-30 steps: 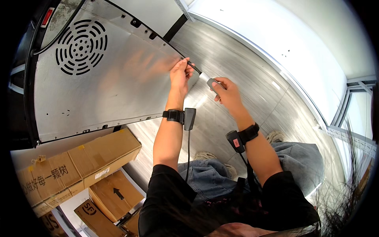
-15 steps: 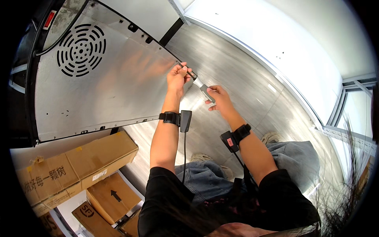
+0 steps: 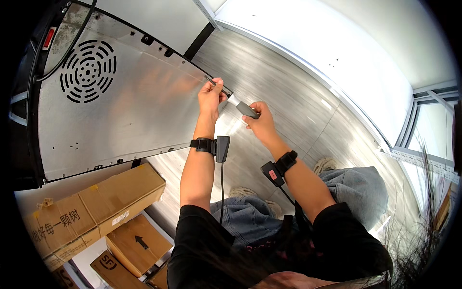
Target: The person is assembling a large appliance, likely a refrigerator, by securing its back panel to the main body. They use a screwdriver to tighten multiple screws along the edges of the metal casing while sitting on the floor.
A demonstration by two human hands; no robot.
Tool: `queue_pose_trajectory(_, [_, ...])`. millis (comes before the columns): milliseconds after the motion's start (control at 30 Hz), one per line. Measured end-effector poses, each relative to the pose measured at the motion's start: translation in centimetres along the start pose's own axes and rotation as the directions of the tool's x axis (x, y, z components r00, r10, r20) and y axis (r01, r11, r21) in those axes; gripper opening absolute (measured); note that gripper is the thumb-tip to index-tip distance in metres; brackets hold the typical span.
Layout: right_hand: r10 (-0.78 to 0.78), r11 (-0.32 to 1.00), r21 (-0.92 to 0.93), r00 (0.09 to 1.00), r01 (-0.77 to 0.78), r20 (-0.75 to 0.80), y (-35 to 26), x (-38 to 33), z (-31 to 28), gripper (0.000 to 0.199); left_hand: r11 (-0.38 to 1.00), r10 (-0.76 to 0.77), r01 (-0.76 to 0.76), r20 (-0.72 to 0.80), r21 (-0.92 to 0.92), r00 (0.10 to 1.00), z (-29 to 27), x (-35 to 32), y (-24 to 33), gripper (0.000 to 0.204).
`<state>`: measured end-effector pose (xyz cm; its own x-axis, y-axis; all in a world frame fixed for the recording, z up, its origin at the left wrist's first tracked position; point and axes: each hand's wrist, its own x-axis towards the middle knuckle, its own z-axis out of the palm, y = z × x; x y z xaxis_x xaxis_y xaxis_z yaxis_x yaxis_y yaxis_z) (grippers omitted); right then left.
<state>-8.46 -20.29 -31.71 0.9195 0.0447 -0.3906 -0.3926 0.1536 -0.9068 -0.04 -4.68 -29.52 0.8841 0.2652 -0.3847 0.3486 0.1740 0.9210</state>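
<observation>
My right hand (image 3: 262, 120) is closed around the end of a screwdriver (image 3: 249, 110) with a grey handle and a pale collar. Its front end points up and left, to the edge of a large silver metal panel (image 3: 144, 108). At that same edge, just ahead of the collar, my left hand (image 3: 210, 98) is closed in a pinch beside a thin dark strip or shaft. What lies between the left fingers is too small to make out. The panel has a round pattern of vent slots and small holes along its rims.
A black cable (image 3: 70, 55) runs over the panel's far left corner near a red switch (image 3: 49, 38). Cardboard boxes (image 3: 103, 197) are stacked at the lower left. To the right stands a long white panel in a metal frame (image 3: 337, 89), above the grey wood-look floor (image 3: 284, 91).
The view has shifted slightly, so the panel sits further left. Both hands stay at the panel's edge, and the right hand's grip on the screwdriver handle has turned a little.
</observation>
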Motion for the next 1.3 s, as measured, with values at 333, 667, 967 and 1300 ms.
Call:
queue_pose_trajectory(333, [0.243, 0.883, 0.37, 0.956, -0.289, 0.167, -2.7, 0.3, -1.3, 0.036, 0.998, -0.039, 0.045, 0.125, -0.05, 0.991, -0.7, 0.4, 0.4, 0.022])
queue_pose_trajectory(667, [-0.181, 0.983, -0.015, 0.98, 0.18, -0.084, 0.7, 1.2, -0.1, 0.035, 0.998, -0.055, 0.051, 0.08, 0.046, 0.995, 0.0, 0.2, 0.9, 0.019])
queue_pose_trajectory(967, [0.223, 0.905, 0.323, 0.956, -0.277, 0.192, -0.5, 1.2, -1.5, 0.036, 0.996, -0.072, 0.078, 0.138, -0.037, 0.988, -0.4, 0.1, 1.3, 0.017])
queue_pose_trajectory(1300, [0.158, 0.962, 0.216, 0.985, -0.169, 0.065, -1.4, 0.7, -0.4, 0.04, 0.997, -0.062, 0.06, 0.034, 0.052, 0.998, -1.0, 0.1, 1.3, 0.007])
